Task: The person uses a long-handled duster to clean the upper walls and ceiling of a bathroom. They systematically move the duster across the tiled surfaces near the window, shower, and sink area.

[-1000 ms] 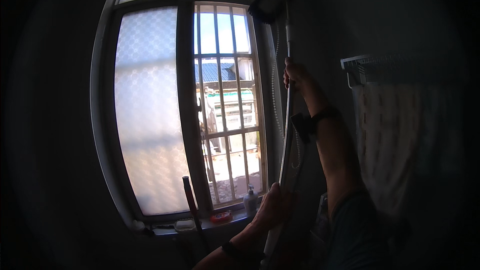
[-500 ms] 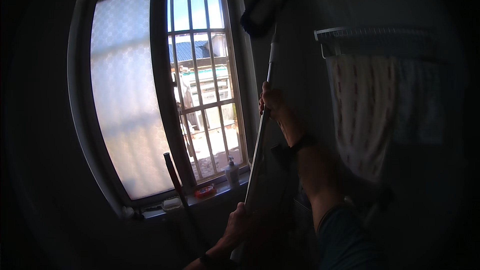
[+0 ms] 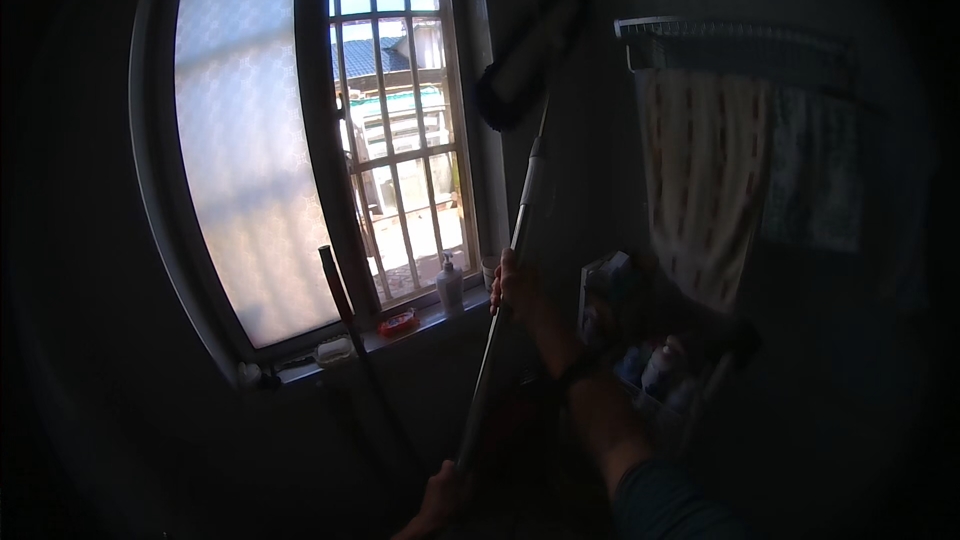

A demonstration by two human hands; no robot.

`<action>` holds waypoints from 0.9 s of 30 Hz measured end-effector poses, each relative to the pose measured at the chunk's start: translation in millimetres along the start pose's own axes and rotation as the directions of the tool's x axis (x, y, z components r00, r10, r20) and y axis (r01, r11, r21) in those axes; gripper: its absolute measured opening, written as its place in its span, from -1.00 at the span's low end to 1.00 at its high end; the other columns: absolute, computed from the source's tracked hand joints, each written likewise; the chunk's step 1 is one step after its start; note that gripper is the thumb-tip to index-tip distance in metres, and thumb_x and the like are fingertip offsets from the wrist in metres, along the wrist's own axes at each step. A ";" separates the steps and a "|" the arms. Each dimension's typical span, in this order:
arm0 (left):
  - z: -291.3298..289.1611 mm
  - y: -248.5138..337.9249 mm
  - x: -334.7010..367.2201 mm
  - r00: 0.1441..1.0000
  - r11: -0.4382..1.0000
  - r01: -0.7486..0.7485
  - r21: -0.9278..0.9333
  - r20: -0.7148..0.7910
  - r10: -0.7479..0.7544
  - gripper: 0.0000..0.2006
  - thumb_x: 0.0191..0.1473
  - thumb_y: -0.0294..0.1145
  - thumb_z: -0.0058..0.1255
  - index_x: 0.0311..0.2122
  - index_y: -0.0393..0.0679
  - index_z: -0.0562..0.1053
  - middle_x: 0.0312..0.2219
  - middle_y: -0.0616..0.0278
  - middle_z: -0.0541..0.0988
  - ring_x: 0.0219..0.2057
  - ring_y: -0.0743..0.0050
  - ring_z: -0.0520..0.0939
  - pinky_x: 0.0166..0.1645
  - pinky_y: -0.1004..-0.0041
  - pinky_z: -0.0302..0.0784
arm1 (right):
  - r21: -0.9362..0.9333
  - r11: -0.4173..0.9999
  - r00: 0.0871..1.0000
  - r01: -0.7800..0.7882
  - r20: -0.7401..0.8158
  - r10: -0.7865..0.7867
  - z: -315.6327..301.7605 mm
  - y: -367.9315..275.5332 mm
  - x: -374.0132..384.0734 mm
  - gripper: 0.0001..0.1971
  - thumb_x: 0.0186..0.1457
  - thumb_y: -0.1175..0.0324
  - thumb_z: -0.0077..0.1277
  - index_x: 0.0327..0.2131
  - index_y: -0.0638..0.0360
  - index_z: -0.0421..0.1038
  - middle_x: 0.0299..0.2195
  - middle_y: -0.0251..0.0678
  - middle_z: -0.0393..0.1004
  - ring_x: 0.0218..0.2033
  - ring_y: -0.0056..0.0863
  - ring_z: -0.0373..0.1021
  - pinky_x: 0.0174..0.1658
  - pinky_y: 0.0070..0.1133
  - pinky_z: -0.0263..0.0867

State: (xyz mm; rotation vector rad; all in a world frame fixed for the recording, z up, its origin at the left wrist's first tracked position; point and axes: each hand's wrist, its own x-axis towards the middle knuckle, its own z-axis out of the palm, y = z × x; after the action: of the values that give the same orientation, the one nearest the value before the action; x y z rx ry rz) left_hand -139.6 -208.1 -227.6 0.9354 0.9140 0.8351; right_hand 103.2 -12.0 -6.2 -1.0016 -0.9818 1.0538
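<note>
Silver pole point(image 3: 482, 380): I've R hand point(image 3: 514, 286) clasped mid-shaft, L hand point(image 3: 442, 493) gripping lower, prob. spaced to steady mop head point(image 3: 530, 67).

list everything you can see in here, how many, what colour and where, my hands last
window: 1, pale frosted pane at left, clear part at right
bars: several, pale, across the clear part
roof: 1, blue, outside
sill: 1, greyish, under window
pump bottle: 1, whitish, on sill
packet: 1, red, on sill
block: 1, white, on sill
stick: 1, dark, before sill
mop head: 1, dark fringe, right of window
pole: 1, silvery, below mop head
rack: 1, greyish, right wall
striped towel: 1, cream and reddish, below rack
other towel: 1, greyish, beside it
bottles: count unclear, some whitish, below towels
right hand: 1, gripping pole
left hand: 1, lower on pole
</note>
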 end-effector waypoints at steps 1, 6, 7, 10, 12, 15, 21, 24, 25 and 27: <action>-3.5 -6.0 -9.2 0.999 0.999 0.032 0.037 -0.025 -0.031 -0.67 0.23 -0.03 -0.29 -0.29 -0.10 0.34 -0.55 0.36 0.37 -0.54 0.54 0.41 -0.45 0.50 0.34 | -0.001 1.000 1.000 -0.009 0.007 0.009 4.9 8.0 -13.1 -0.56 0.29 -0.04 -0.38 -0.52 0.07 0.16 -0.80 -0.40 0.14 -0.82 -0.53 0.17 -0.72 -0.47 0.26; -36.7 -64.7 -15.4 0.995 0.996 0.006 -0.092 -0.097 -0.015 -0.59 0.27 -0.02 -0.34 -0.36 -0.16 0.39 -0.60 0.29 0.43 -0.62 0.45 0.46 -0.56 0.45 0.35 | 0.069 0.997 0.998 -0.040 0.044 0.037 1.2 69.1 -38.0 -0.55 0.28 -0.09 -0.37 -0.48 0.06 0.16 -0.79 -0.41 0.12 -0.83 -0.53 0.15 -0.73 -0.47 0.26; -39.1 -66.5 -29.1 0.982 0.924 -0.134 0.359 -0.077 0.172 -0.60 0.26 -0.03 -0.32 -0.35 -0.17 0.39 -0.58 0.29 0.45 -0.61 0.40 0.46 -0.55 0.43 0.35 | 0.071 0.996 0.997 -0.055 0.059 0.051 6.8 87.8 -39.0 -0.55 0.28 -0.09 -0.37 -0.48 0.06 0.16 -0.79 -0.41 0.12 -0.83 -0.53 0.15 -0.73 -0.47 0.26; -82.9 -107.4 -32.6 0.919 0.526 -0.222 0.821 -0.003 0.393 -0.65 0.24 -0.08 -0.24 -0.35 -0.18 0.39 -0.57 0.28 0.47 -0.60 0.35 0.48 -0.54 0.37 0.35 | 0.132 0.984 0.992 -0.117 0.063 0.110 21.1 129.4 -56.2 -0.58 0.28 -0.08 -0.34 -0.46 0.05 0.16 -0.78 -0.41 0.14 -0.83 -0.53 0.16 -0.74 -0.47 0.26; -117.6 -150.9 -21.5 0.883 0.381 -0.228 0.896 0.025 0.469 -0.68 0.23 -0.11 -0.19 -0.35 -0.18 0.39 -0.58 0.27 0.48 -0.60 0.33 0.48 -0.54 0.34 0.35 | 0.158 0.982 0.994 -0.105 -0.016 0.109 10.4 145.4 -74.7 -0.59 0.27 -0.07 -0.29 -0.46 0.05 0.16 -0.77 -0.41 0.15 -0.83 -0.53 0.16 -0.75 -0.48 0.25; -142.3 -179.7 -26.9 0.822 0.422 -0.308 0.852 0.014 0.570 -0.79 0.13 -0.21 -0.04 -0.37 -0.15 0.38 -0.66 0.14 0.47 -0.64 0.13 0.52 -0.57 0.22 0.34 | 0.196 0.965 0.984 -0.172 -0.019 0.179 19.0 181.6 -89.0 -0.58 0.26 -0.08 -0.26 -0.46 0.06 0.17 -0.77 -0.42 0.15 -0.84 -0.52 0.16 -0.75 -0.49 0.25; -138.5 -179.2 -60.8 0.948 0.678 -0.031 0.734 -0.194 0.254 -0.85 0.07 -0.35 -0.09 -0.29 -0.18 0.32 -0.51 -0.29 0.49 -0.39 -0.42 0.50 -0.39 -0.07 0.37 | 0.152 0.961 0.966 -0.232 -0.082 0.246 27.5 220.4 -112.4 -0.59 0.26 -0.08 -0.25 -0.44 0.06 0.19 -0.75 -0.42 0.16 -0.81 -0.51 0.19 -0.70 -0.48 0.28; -152.5 -189.3 -74.3 0.947 0.560 -0.035 0.827 -0.152 0.284 -0.85 0.05 -0.36 -0.11 -0.28 -0.17 0.33 -0.51 -0.29 0.49 -0.38 -0.41 0.51 -0.38 -0.06 0.38 | 0.183 0.947 0.960 -0.264 -0.047 0.277 26.8 248.7 -127.5 -0.58 0.25 -0.09 -0.24 -0.45 0.06 0.18 -0.74 -0.42 0.17 -0.79 -0.51 0.20 -0.67 -0.47 0.30; -162.6 -202.5 -80.4 0.935 0.568 -0.066 0.820 -0.148 0.322 -0.85 0.04 -0.37 -0.11 -0.30 -0.18 0.33 -0.51 -0.28 0.50 -0.39 -0.40 0.51 -0.38 -0.04 0.38 | 0.184 0.943 0.957 -0.276 -0.043 0.288 29.4 250.7 -133.0 -0.58 0.25 -0.09 -0.24 -0.45 0.06 0.18 -0.74 -0.42 0.17 -0.79 -0.51 0.20 -0.67 -0.47 0.30; -183.4 -215.4 -88.7 0.925 0.579 -0.078 0.812 -0.157 0.346 -0.86 0.02 -0.39 -0.10 -0.31 -0.20 0.33 -0.51 -0.27 0.50 -0.39 -0.38 0.51 -0.38 -0.03 0.38 | 0.207 0.934 0.952 -0.292 -0.035 0.305 33.7 254.3 -148.0 -0.57 0.23 -0.12 -0.25 -0.45 0.04 0.18 -0.73 -0.43 0.17 -0.78 -0.51 0.20 -0.66 -0.47 0.30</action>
State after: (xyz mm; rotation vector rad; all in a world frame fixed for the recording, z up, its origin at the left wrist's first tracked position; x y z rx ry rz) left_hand -298.5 -310.7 -455.9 1.7748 1.5293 0.7782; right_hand -13.1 -102.0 -263.3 -1.0318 -0.6649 1.3343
